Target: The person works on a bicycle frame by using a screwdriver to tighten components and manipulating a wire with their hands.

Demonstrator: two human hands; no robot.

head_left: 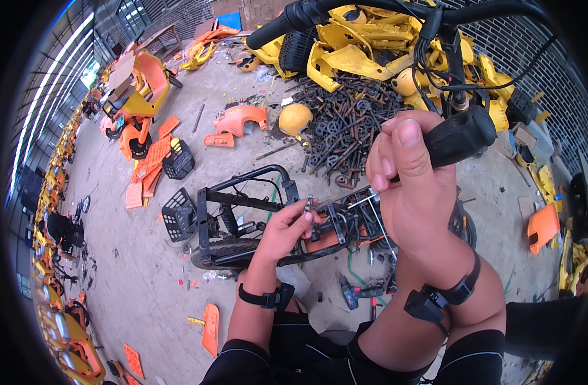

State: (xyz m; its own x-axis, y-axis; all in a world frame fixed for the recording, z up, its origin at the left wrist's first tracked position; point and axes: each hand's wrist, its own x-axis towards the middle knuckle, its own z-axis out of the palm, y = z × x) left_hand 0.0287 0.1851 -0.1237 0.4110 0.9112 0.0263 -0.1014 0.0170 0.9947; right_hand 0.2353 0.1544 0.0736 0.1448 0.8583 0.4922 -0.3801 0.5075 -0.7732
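With the left hand (281, 232), pinches firmly a small metal part (308, 205), over the black vehicle frame (203, 219). With the right hand (412, 183), grips a black handle (462, 136), to the right of this part. Has also a drill (350, 292) on the floor (146, 269), near the frame.

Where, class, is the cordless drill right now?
In the head view, the cordless drill lies on the floor, right of lower centre, on the near side of the black vehicle frame.
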